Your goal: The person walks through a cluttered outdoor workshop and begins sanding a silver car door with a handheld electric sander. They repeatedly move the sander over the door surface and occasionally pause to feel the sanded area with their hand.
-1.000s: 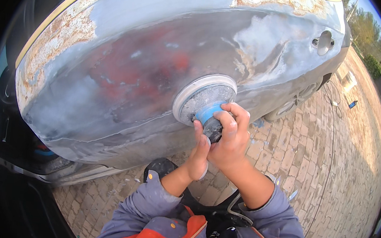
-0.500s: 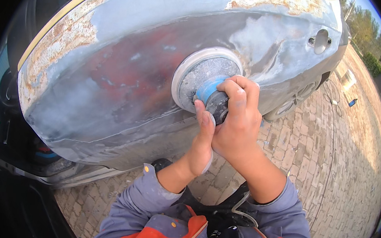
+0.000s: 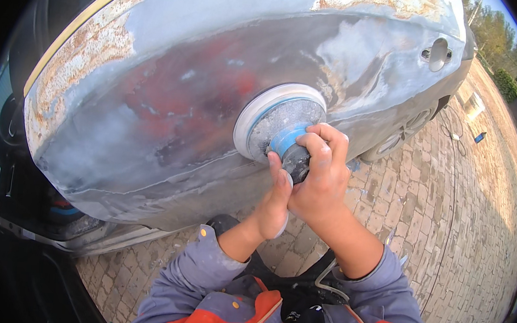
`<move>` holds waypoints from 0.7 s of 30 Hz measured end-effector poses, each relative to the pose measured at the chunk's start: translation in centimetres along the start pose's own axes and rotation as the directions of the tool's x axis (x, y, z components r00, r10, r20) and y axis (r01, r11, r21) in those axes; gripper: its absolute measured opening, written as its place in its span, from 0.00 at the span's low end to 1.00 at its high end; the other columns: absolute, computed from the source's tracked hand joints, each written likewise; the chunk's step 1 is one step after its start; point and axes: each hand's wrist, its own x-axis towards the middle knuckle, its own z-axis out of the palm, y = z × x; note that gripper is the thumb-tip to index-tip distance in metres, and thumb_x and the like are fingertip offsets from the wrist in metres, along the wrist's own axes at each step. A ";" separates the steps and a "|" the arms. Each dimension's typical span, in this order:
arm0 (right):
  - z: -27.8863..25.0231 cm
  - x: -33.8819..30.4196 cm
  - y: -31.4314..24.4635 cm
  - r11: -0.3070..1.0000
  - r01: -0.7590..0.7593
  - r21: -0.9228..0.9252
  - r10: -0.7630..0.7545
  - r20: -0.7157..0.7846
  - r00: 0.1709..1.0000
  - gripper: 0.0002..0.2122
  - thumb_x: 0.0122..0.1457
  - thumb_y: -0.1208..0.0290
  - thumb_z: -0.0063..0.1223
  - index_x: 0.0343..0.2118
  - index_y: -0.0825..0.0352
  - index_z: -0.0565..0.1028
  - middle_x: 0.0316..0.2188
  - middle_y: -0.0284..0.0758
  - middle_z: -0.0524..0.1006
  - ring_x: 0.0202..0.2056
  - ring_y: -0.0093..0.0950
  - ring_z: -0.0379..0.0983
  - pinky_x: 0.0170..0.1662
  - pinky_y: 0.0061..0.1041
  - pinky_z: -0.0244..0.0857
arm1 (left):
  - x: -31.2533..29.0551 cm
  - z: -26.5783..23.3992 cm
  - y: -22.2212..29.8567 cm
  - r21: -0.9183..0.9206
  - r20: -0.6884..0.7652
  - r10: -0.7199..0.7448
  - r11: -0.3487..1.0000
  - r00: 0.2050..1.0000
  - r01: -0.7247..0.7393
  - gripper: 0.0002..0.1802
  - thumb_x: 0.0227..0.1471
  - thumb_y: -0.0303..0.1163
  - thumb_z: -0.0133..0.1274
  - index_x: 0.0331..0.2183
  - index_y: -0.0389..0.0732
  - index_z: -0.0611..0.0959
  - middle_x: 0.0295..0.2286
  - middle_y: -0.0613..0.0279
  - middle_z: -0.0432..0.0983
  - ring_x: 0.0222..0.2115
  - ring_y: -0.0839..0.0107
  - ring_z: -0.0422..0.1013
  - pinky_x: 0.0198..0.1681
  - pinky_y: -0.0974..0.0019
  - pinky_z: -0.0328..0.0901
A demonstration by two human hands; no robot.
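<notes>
A round disc sander (image 3: 273, 129) with a dusty grey housing, a blue collar and a black rear end lies with its pale pad against a car door (image 3: 186, 150). My right hand (image 3: 324, 170) wraps its fingers over the sander's blue and black body from the right. From the left, my left hand (image 3: 275, 202) grips the lower side of the same body, thumb up along it. The door's skin is patchy: grey and pale blue, with reddish spots in the middle and bare, rusty areas toward its upper edges. Part of the pad is hidden behind the housing.
A door handle (image 3: 439, 54) sits at the door's upper right, above a car wheel (image 3: 400, 139). Brick paving (image 3: 411, 222) lies below and right. A pale hose (image 3: 328, 282) runs by my legs. A white bucket (image 3: 473, 107) and a small blue object (image 3: 479, 137) stand farther off.
Both hands and the sander have slid down the door a little, with the pad still against the panel. The grip looks the same.
</notes>
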 end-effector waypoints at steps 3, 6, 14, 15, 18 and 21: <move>0.2 -1.4 0.5 1.000 0.002 -0.019 -0.001 0.013 1.000 0.28 0.45 0.68 0.78 0.50 0.63 0.75 0.48 0.41 0.75 0.38 0.39 0.80 0.25 0.31 0.74 | -0.5 -1.1 -1.6 0.026 0.056 0.000 1.000 0.998 -0.001 0.49 0.75 0.66 0.19 0.76 0.33 0.48 0.74 0.51 0.52 0.74 0.60 0.53 0.76 0.56 0.49; 0.4 -2.8 0.9 1.000 0.003 -0.028 -0.003 0.017 1.000 0.28 0.45 0.69 0.78 0.49 0.63 0.75 0.48 0.41 0.76 0.38 0.40 0.80 0.25 0.32 0.74 | -1.2 -1.9 -3.3 0.050 0.082 0.001 0.999 0.997 -0.005 0.48 0.75 0.65 0.19 0.77 0.37 0.44 0.75 0.52 0.48 0.75 0.60 0.50 0.77 0.55 0.46; 0.7 -4.7 1.1 1.000 -0.005 -0.008 0.005 0.033 0.999 0.26 0.46 0.71 0.75 0.49 0.63 0.75 0.48 0.42 0.76 0.39 0.41 0.80 0.25 0.32 0.75 | -2.5 -1.9 -5.4 0.027 -0.051 -0.038 0.999 0.998 0.039 0.49 0.76 0.63 0.20 0.74 0.28 0.55 0.71 0.50 0.57 0.72 0.60 0.56 0.74 0.58 0.52; 0.7 -4.5 1.1 1.000 0.012 0.010 -0.012 0.012 1.000 0.26 0.46 0.71 0.75 0.49 0.64 0.75 0.48 0.42 0.76 0.39 0.41 0.80 0.25 0.32 0.74 | -2.4 -1.8 -5.3 0.037 -0.029 0.004 0.999 1.000 -0.003 0.49 0.76 0.63 0.20 0.74 0.27 0.55 0.71 0.50 0.57 0.72 0.60 0.56 0.74 0.58 0.52; 0.5 -3.4 1.1 1.000 0.003 -0.003 -0.003 0.010 1.000 0.26 0.46 0.71 0.75 0.50 0.63 0.75 0.48 0.42 0.75 0.38 0.40 0.80 0.24 0.33 0.73 | -1.6 -1.3 -4.2 0.048 -0.011 0.037 0.998 0.999 -0.037 0.49 0.76 0.64 0.20 0.73 0.27 0.55 0.71 0.49 0.57 0.72 0.60 0.56 0.74 0.58 0.52; -0.3 -1.5 0.9 1.000 -0.008 -0.011 0.009 0.032 0.999 0.26 0.47 0.71 0.74 0.50 0.63 0.75 0.47 0.41 0.75 0.37 0.40 0.80 0.24 0.33 0.73 | -0.5 -0.2 -2.3 0.017 0.013 0.018 1.000 1.000 -0.019 0.49 0.76 0.63 0.19 0.73 0.27 0.55 0.71 0.49 0.57 0.72 0.60 0.56 0.75 0.58 0.52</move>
